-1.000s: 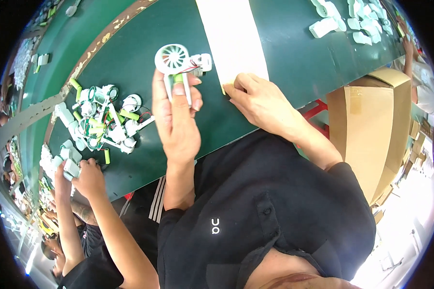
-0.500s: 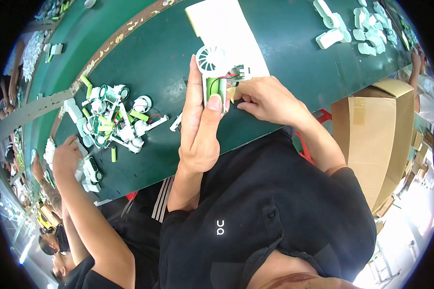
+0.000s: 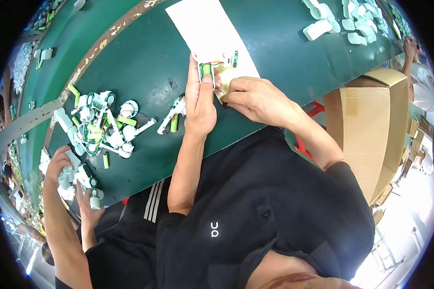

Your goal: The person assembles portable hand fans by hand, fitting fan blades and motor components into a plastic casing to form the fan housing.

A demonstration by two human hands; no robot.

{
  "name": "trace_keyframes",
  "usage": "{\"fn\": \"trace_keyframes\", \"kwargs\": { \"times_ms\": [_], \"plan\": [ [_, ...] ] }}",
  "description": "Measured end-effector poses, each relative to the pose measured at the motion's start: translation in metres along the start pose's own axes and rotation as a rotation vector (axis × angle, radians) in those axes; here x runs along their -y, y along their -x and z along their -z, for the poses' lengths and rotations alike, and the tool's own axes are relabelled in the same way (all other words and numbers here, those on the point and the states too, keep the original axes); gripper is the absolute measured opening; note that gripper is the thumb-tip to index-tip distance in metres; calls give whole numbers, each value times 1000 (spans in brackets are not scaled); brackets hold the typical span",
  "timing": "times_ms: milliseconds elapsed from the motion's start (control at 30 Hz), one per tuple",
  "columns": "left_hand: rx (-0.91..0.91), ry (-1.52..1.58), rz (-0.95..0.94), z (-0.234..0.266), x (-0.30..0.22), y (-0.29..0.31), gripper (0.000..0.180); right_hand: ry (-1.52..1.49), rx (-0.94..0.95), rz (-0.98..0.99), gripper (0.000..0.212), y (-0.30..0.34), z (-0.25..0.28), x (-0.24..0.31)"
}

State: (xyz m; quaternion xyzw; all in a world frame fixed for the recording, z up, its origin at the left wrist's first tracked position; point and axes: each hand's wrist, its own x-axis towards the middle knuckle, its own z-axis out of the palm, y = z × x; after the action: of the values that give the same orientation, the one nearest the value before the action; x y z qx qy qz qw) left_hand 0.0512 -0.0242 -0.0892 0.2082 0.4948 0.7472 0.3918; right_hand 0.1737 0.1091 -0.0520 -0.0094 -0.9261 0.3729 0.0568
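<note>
Green bench w/ white sheet, parts pile, white housings.

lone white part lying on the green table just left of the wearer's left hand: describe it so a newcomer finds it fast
Start at the green table and find the person's left hand near the white paper sheet. Just left of that wrist lies a long white plastic part with a green cylinder beside it. Unlike the tangled pile farther left, it lies alone.

1 white paper sheet, 1 cardboard box, 1 green table
</note>
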Motion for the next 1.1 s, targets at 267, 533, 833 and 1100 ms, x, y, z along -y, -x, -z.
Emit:
{"fn": "trace_keyframes", "kwargs": {
  "times_ms": [267, 533, 833, 1100],
  "plan": [
    [32, -100, -35, -1, 9, 0, 64, -441, -53, -73, 14, 14, 22, -5],
    [22, -59, 26, -5, -3, 2, 73, -753, -92, -401, 7, -6, 63, 40],
    [131, -220, -28, -8, -16, 14, 73, -358, -12, -224, 11, -28, 74, 38],
    [174, -281, -75, -4, -16, 24, 66, -183, 123, -230, 15, -47, 90, 39]
  ]
}}
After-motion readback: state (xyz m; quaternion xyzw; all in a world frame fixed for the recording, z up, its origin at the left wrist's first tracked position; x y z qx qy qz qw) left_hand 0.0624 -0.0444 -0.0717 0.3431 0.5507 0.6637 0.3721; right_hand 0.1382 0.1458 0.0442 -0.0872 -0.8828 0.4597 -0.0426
